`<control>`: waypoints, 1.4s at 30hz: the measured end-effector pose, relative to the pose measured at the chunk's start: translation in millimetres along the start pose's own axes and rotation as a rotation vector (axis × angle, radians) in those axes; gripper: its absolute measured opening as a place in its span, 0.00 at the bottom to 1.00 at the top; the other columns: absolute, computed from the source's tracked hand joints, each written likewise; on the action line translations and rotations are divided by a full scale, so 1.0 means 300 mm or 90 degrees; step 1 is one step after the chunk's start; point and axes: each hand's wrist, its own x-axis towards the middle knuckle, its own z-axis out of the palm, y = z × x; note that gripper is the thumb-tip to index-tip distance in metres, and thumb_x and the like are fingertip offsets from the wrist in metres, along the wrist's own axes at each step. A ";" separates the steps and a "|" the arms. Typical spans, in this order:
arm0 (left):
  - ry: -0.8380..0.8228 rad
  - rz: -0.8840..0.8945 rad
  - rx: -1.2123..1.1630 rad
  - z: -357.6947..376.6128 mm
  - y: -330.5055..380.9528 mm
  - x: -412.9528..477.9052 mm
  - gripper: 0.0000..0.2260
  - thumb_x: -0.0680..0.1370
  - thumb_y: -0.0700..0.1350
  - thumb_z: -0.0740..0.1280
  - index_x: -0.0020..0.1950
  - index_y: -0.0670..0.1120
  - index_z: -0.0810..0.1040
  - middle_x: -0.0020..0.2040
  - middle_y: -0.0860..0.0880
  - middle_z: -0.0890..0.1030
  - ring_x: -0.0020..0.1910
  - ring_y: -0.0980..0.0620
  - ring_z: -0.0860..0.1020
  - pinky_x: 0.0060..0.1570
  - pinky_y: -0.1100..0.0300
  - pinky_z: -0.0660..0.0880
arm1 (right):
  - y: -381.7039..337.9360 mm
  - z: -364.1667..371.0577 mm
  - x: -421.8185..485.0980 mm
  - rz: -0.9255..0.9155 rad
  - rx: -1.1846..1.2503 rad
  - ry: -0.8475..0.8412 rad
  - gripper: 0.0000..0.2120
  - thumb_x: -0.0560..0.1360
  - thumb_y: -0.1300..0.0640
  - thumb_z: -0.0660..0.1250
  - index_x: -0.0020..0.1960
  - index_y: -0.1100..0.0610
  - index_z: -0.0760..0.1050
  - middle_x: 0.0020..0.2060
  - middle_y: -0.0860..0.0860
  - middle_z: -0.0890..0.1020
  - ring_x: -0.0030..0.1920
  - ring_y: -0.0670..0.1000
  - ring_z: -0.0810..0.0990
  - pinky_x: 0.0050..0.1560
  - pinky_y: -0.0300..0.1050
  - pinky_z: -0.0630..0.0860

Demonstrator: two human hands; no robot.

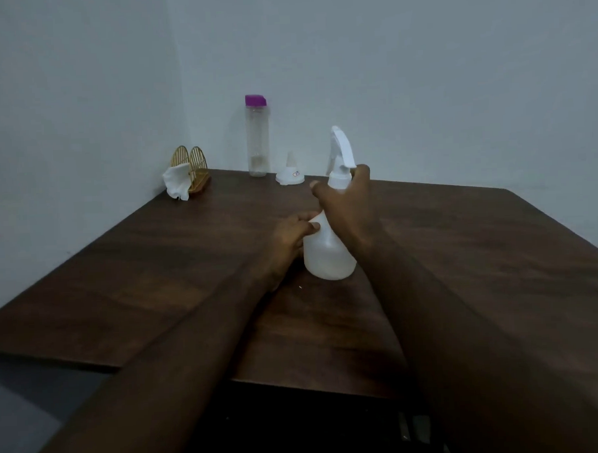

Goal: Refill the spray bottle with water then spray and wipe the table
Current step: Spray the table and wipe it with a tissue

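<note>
Spray bottle (329,255) upright mid-worktop (155,266), both hands on it. Left hand (291,237): fingers curled round bottle shoulder, bracing. Right hand (346,203): fingers wrapped round collar under trigger head (342,149). Likely step: twist head off for refill. Keep base planted, turn collar only, lift head straight up. Water bottle (256,139) and funnel (290,173) stand by back wall; tissue (177,185) in holder, far left.
</note>
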 end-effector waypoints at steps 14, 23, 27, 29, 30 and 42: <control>-0.012 -0.040 -0.069 -0.023 -0.024 0.014 0.06 0.79 0.41 0.61 0.50 0.44 0.78 0.47 0.47 0.82 0.46 0.50 0.81 0.45 0.58 0.78 | -0.058 -0.069 -0.031 0.042 -0.026 -0.112 0.19 0.69 0.57 0.72 0.59 0.57 0.73 0.47 0.60 0.81 0.48 0.59 0.82 0.49 0.57 0.81; -0.033 -0.045 0.145 -0.020 0.009 0.005 0.12 0.83 0.37 0.56 0.61 0.33 0.74 0.45 0.52 0.76 0.42 0.67 0.76 0.42 0.76 0.70 | -0.086 -0.022 -0.180 -0.012 0.027 0.020 0.10 0.72 0.64 0.68 0.50 0.56 0.70 0.35 0.48 0.74 0.34 0.44 0.74 0.35 0.34 0.73; -0.006 -0.067 0.219 -0.017 0.031 -0.027 0.08 0.83 0.42 0.58 0.53 0.42 0.77 0.49 0.45 0.79 0.51 0.48 0.77 0.38 0.74 0.71 | -0.126 -0.062 -0.247 -0.005 0.035 -0.039 0.09 0.73 0.65 0.67 0.49 0.56 0.69 0.36 0.48 0.73 0.34 0.43 0.72 0.32 0.29 0.70; 0.089 -0.018 0.202 -0.017 0.036 -0.090 0.12 0.82 0.47 0.61 0.46 0.42 0.77 0.39 0.48 0.79 0.37 0.55 0.79 0.32 0.69 0.75 | -0.152 -0.101 -0.276 0.011 0.043 -0.077 0.09 0.75 0.64 0.68 0.50 0.56 0.69 0.37 0.49 0.73 0.35 0.43 0.73 0.31 0.26 0.70; 0.115 -0.005 0.193 -0.019 0.026 -0.117 0.14 0.81 0.49 0.61 0.46 0.40 0.78 0.38 0.48 0.80 0.34 0.57 0.79 0.33 0.66 0.76 | -0.163 -0.121 -0.293 0.023 0.044 -0.096 0.10 0.76 0.62 0.68 0.52 0.55 0.69 0.38 0.48 0.74 0.36 0.43 0.73 0.31 0.25 0.70; 0.101 -0.026 0.253 0.037 0.025 -0.379 0.17 0.76 0.60 0.66 0.50 0.46 0.77 0.45 0.51 0.82 0.44 0.54 0.79 0.47 0.56 0.76 | -0.261 -0.261 -0.499 -0.018 -0.083 -0.119 0.05 0.75 0.57 0.66 0.48 0.59 0.73 0.35 0.49 0.74 0.34 0.45 0.73 0.34 0.35 0.69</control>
